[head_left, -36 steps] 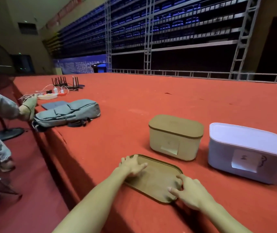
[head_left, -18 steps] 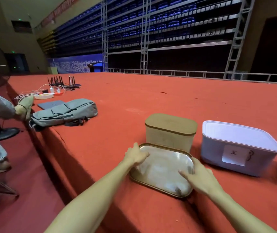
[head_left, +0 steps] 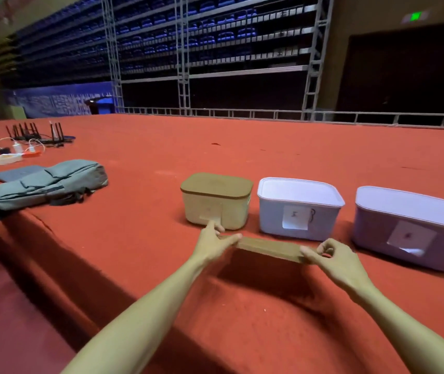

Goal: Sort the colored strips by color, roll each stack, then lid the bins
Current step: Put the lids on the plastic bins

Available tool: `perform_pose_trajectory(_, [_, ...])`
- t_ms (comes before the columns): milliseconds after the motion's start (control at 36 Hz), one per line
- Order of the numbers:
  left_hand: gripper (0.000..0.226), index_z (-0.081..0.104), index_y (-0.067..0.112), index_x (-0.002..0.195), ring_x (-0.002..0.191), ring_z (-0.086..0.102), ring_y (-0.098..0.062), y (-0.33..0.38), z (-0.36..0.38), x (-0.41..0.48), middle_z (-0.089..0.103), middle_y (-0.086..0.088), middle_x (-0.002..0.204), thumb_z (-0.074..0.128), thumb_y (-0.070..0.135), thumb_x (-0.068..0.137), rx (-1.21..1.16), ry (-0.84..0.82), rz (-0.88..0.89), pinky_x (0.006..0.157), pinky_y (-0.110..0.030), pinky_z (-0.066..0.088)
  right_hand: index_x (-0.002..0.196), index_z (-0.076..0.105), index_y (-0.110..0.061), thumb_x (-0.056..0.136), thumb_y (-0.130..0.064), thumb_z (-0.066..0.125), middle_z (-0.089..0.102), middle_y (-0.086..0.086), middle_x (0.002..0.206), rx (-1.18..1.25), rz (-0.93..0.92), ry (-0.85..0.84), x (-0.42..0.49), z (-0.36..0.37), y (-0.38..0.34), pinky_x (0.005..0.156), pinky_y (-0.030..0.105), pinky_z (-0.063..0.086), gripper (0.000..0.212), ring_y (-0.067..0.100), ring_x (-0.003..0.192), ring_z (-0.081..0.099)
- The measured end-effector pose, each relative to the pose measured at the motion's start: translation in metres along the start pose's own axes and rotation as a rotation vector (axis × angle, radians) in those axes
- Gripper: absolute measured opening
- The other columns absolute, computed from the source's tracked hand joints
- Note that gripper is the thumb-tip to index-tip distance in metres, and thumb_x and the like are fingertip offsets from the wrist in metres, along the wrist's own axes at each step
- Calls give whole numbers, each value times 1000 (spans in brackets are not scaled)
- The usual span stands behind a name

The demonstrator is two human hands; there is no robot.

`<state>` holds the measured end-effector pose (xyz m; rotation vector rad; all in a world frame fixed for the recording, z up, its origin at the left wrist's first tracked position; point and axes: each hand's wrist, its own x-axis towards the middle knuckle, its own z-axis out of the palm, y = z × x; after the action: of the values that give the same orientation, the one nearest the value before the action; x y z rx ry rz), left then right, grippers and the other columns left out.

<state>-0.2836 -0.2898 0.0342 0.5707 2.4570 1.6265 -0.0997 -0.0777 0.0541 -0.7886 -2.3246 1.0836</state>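
A tan lid (head_left: pixel 269 249) hangs above the red carpet, seen nearly edge-on. My left hand (head_left: pixel 212 242) pinches its left end and my right hand (head_left: pixel 334 259) pinches its right end. Just behind it stands a beige bin (head_left: pixel 217 209) with a brown lid on it and a paper label on its front. To the right sit a white lidded bin (head_left: pixel 299 209) with a label, and a pale purple lidded bin (head_left: pixel 412 228) with a label. No colored strips are in view.
The bins stand on a red carpeted stage (head_left: pixel 242 157) whose front edge drops off at the left. A grey backpack (head_left: pixel 45 184) lies at the left, with a flat dark pad, a power strip (head_left: pixel 2 158) and cables behind it.
The tan lid lay flat on the carpet a second ago; both hands have lifted it off the carpet, raising it to eye-line height. The view has swung right, revealing the purple bin.
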Motion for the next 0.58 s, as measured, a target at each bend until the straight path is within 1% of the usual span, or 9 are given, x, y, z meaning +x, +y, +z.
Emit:
perform_pose_trajectory(83, [61, 59, 11, 109, 100, 59, -19, -14, 4, -15, 62, -7, 108, 88, 36, 61, 110, -111, -20, 90, -29, 47, 80, 58, -17, 57, -43, 88, 68, -4, 84, -59, -3, -108, -16, -4, 19, 67, 27, 45, 45, 14, 82, 63])
perform_pose_trajectory(167, [75, 57, 10, 122, 110, 59, -12, -24, 7, -26, 63, -6, 123, 90, 33, 59, 241, -205, -38, 96, -22, 44, 102, 61, -24, 42, -51, 89, 68, -2, 107, -123, 28, -214, -22, -1, 32, 83, 25, 47, 71, 14, 98, 63])
perform_pose_trajectory(250, [91, 52, 11, 133, 120, 55, -10, -27, 11, -32, 58, -3, 134, 90, 41, 56, 420, -288, -43, 99, -16, 39, 126, 55, -23, 48, -47, 90, 63, 1, 120, -229, 41, -307, -26, 5, 34, 86, 21, 44, 89, 16, 103, 60])
perform_pose_trajectory(306, [100, 46, 12, 139, 126, 51, -11, -27, 13, -33, 53, -3, 139, 89, 44, 55, 499, -327, -42, 102, -17, 36, 136, 47, -22, 50, -45, 91, 60, 2, 126, -266, 47, -354, -27, 9, 35, 88, 18, 41, 100, 17, 109, 58])
perform_pose_trajectory(389, [108, 39, 14, 144, 131, 46, -14, -25, 15, -31, 47, -2, 145, 88, 48, 54, 572, -357, -33, 108, -22, 34, 142, 41, -21, 47, -49, 90, 54, 1, 136, -323, 48, -359, -25, 13, 38, 98, 20, 38, 111, 18, 123, 52])
perform_pose_trajectory(444, [111, 38, 14, 144, 131, 46, -15, -26, 16, -28, 47, -2, 145, 88, 50, 52, 604, -354, -34, 108, -24, 35, 142, 42, -20, 45, -52, 88, 54, 1, 137, -352, 45, -359, -23, 14, 38, 100, 23, 39, 112, 19, 125, 51])
perform_pose_trajectory(528, [111, 40, 13, 143, 129, 48, -15, -26, 19, -26, 51, -2, 142, 88, 51, 50, 627, -317, -38, 105, -23, 38, 141, 43, -21, 47, -47, 89, 60, 1, 129, -321, 67, -365, -19, 16, 41, 82, 19, 47, 108, 17, 113, 61])
perform_pose_trajectory(556, [111, 41, 12, 142, 128, 49, -15, -25, 19, -27, 51, -2, 141, 88, 52, 50, 632, -307, -38, 105, -23, 38, 141, 43, -21, 46, -46, 90, 61, 1, 127, -311, 71, -360, -18, 17, 42, 80, 18, 48, 108, 16, 110, 62])
perform_pose_trajectory(583, [110, 42, 11, 141, 127, 50, -15, -25, 20, -27, 53, -2, 139, 88, 52, 49, 632, -298, -41, 104, -23, 39, 140, 44, -21, 44, -47, 90, 61, 1, 127, -315, 72, -354, -18, 17, 43, 83, 19, 48, 109, 16, 110, 62])
